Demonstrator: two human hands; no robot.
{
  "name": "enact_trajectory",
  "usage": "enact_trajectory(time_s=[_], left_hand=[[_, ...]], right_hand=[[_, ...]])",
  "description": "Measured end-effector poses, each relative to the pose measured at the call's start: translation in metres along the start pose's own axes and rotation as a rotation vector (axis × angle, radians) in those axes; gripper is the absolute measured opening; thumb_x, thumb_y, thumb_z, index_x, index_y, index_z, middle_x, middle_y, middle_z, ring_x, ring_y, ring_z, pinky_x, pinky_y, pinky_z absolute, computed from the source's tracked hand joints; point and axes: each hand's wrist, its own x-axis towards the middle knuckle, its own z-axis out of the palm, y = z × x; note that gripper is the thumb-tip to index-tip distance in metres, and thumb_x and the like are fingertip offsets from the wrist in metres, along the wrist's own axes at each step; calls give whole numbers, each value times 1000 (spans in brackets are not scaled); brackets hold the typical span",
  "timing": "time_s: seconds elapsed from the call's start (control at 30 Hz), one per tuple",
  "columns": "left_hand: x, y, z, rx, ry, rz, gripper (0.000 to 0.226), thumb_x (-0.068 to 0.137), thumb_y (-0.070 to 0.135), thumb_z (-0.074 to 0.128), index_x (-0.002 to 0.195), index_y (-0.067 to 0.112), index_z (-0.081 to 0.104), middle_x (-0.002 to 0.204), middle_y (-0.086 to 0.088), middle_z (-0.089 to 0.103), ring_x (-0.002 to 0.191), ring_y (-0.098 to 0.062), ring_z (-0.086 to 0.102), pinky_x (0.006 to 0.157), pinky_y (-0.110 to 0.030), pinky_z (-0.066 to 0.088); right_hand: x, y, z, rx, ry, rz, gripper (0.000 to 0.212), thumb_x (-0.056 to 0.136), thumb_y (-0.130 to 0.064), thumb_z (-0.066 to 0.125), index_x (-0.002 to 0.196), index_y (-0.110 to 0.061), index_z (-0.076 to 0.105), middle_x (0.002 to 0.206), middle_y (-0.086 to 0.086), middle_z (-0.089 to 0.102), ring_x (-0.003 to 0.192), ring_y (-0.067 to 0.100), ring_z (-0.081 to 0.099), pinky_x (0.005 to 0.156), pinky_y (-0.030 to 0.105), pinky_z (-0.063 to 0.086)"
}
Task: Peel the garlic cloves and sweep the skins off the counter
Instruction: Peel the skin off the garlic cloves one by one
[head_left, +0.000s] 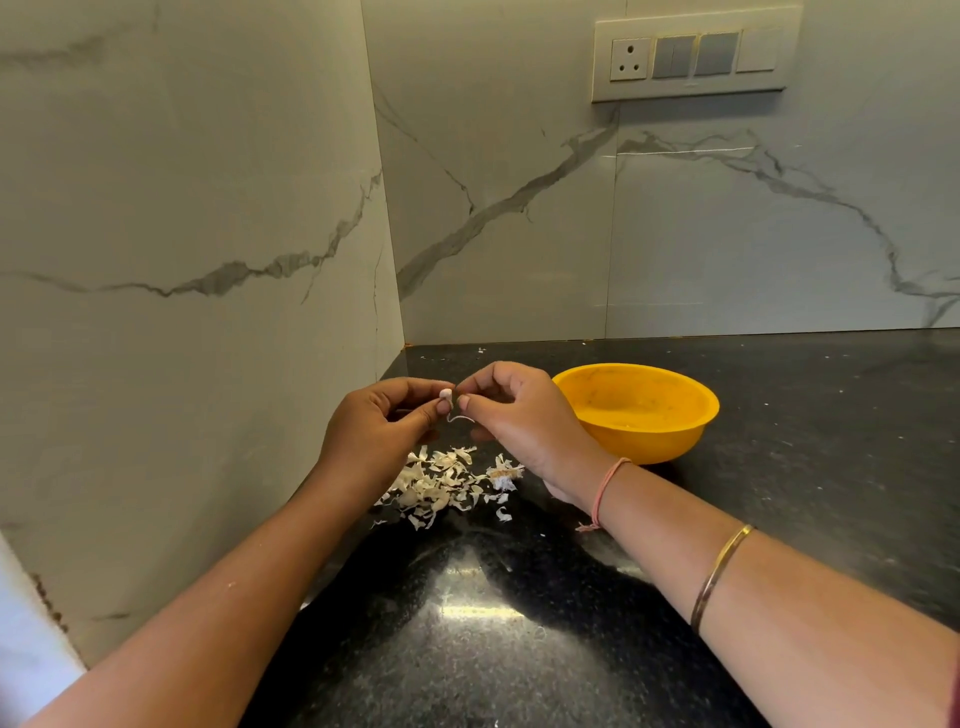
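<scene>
1. Bowl: yellow, round, upright, right of centre; pale scuffs on the inner wall.
2. Switch plate: cream, oblong, fixed high on the back wall. It holds 1 3-pin socket at the left end, grey rockers in the middle and 1 cream blank at the right end.
3. Back wall: pale marble-look panels with grey veins.
4. Side wall: same finish, meets the back wall in a corner left of centre; brown specks near its lower left edge.
</scene>
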Motion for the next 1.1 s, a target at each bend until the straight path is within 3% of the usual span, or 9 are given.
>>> enact_trajectory(time_s=[0.13, 0.3, 0.4, 0.5, 0.73, 1.1], left_hand=[[0, 1, 0, -119, -4, -60, 17, 84, 9, 64, 85, 25, 69, 79, 4, 72, 74, -9, 67, 68, -18, 56], [-2, 4, 3, -267, -20, -123, 15, 82, 5, 64, 93, 17, 65, 77, 0, 73, 69, -8, 69, 61, -16, 54], [-2, 5, 2, -285, 1, -145, 22, 80, 5, 65, 98, 16, 59, 86, -11, 70, 72, -12, 69, 62, -18, 55], [-2, 5, 2, -305, 6, -160, 16, 82, 3, 64, 95, 11, 61, 84, -9, 69, 71, -11, 68, 63, -18, 56], [-3, 5, 3, -233, 30, -129, 9, 85, 9, 63, 85, 14, 70, 78, -2, 73, 72, -9, 69, 64, -18, 55], [-4, 5, 3, -81, 66, -71, 11, 84, 12, 66, 79, 20, 72, 71, 2, 72, 65, -6, 66, 64, -16, 55]], right_hand=[[-2, -4, -2, 106, -54, -54, 13, 87, -6, 62, 97, -15, 60, 80, 5, 64, 74, 15, 64, 67, 31, 58], [-3, -4, -1, 119, -86, -41, 15, 88, -4, 61, 102, -9, 64, 75, 2, 62, 70, 10, 62, 67, 29, 58], [-2, -4, -2, 118, -77, -42, 10, 88, -4, 61, 95, -10, 66, 77, 4, 62, 70, 11, 61, 70, 34, 58], [-2, -3, -1, 116, -62, -43, 7, 87, -6, 63, 91, -11, 64, 84, 12, 65, 74, 20, 63, 74, 43, 58], [-1, -1, 0, 79, 6, -62, 3, 87, -7, 62, 89, -9, 60, 85, 14, 68, 77, 24, 69, 70, 47, 58], [-1, 0, 1, -205, 46, -240, 3, 86, -9, 66, 84, -10, 63, 81, 8, 69, 71, 17, 68, 66, 36, 58]])
